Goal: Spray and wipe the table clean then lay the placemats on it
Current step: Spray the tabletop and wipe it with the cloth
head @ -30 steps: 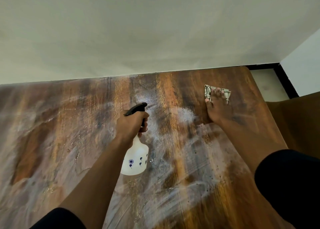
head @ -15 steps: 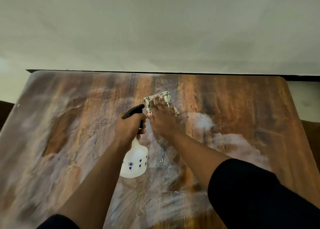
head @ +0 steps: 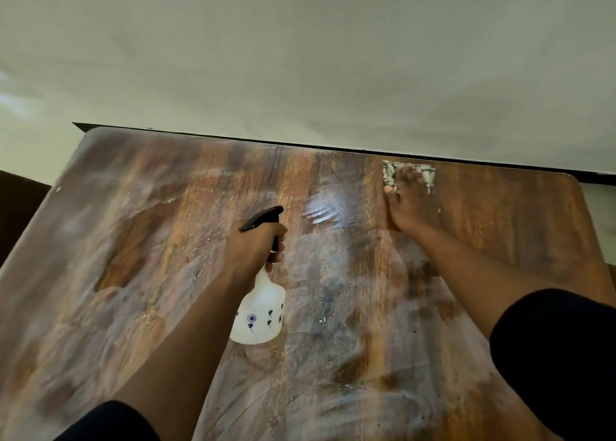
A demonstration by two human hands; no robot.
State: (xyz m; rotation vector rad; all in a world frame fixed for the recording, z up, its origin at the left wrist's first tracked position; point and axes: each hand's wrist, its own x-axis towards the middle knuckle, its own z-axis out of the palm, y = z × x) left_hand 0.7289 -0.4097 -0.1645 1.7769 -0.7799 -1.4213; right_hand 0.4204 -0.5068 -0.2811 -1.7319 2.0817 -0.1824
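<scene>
The wooden table [head: 140,247] fills the view, streaked with whitish wet smears. My left hand [head: 256,244] grips the neck and black trigger of a white spray bottle [head: 260,320] that stands over the table's middle. My right hand [head: 408,204] lies flat with straight fingers on a small patterned cloth [head: 388,173], pressing it onto the table near the far edge on the right. The cloth shows only around my fingers. No placemats are in view.
A pale wall [head: 300,57] rises directly behind the table's far edge. A dark brown piece of furniture [head: 16,214] shows past the left edge. A strip of pale floor [head: 600,207] lies beyond the right corner.
My right hand has slid the cloth from beside the spray bottle out to the right, toward the far edge. My left hand keeps its hold on the bottle in the same place.
</scene>
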